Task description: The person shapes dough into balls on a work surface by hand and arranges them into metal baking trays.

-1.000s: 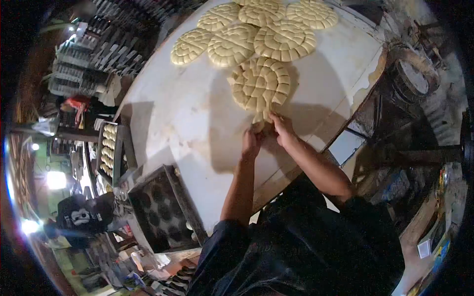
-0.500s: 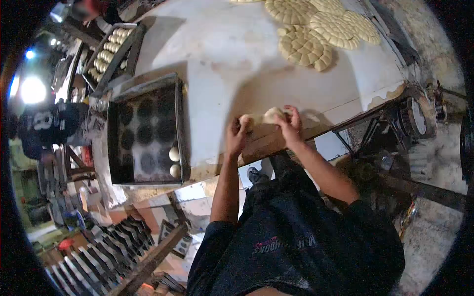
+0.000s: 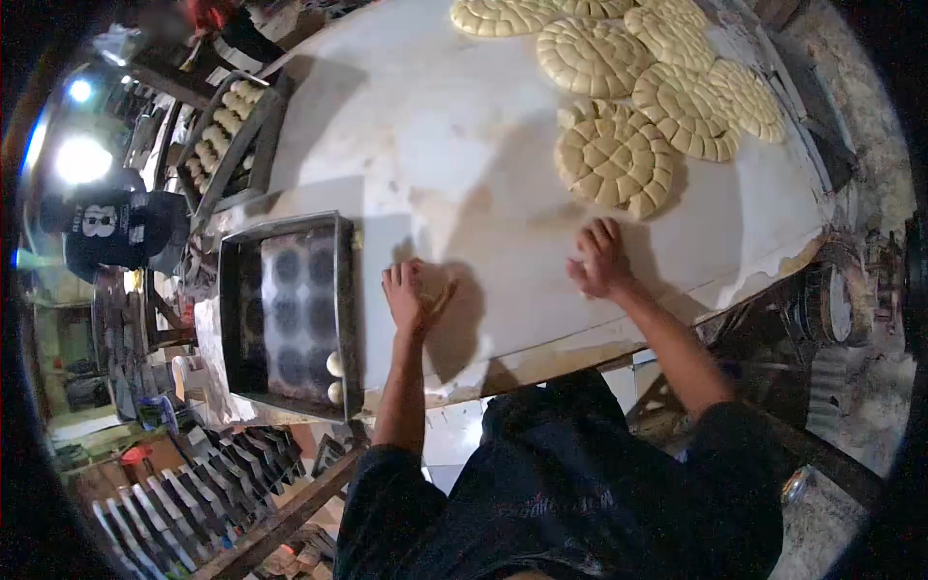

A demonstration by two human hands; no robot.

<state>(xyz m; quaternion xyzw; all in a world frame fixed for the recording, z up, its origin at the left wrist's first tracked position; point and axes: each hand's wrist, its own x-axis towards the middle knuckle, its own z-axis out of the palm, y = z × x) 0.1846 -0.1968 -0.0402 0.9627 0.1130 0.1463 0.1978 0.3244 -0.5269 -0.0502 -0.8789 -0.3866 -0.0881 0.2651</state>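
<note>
My left hand (image 3: 408,298) is low over the pale table, just right of the dark baking tray (image 3: 345,290). Its fingers are curled and the thumb sticks out to the right; a bit of pale dough seems to show under the palm. Farther right, my right hand (image 3: 601,259) is bent over the tabletop with curled fingers, a pale piece of dough (image 3: 577,265) partly showing at its left side. Most of each dough piece is hidden by the hand. Two smooth dough balls (image 3: 335,364) sit in the tray's near right corner.
Several scored spiral rounds of dough (image 3: 616,159) lie at the table's far right. Another tray (image 3: 232,126) holding rows of dough balls stands at the far left. A person in a dark shirt (image 3: 121,227) is beyond the left side. Stacked trays (image 3: 193,493) are at lower left.
My hands have moved apart, left hand toward the tray and right hand toward the spiral rounds. The two dough pieces held up between them are now mostly covered. The camera view has shifted.
</note>
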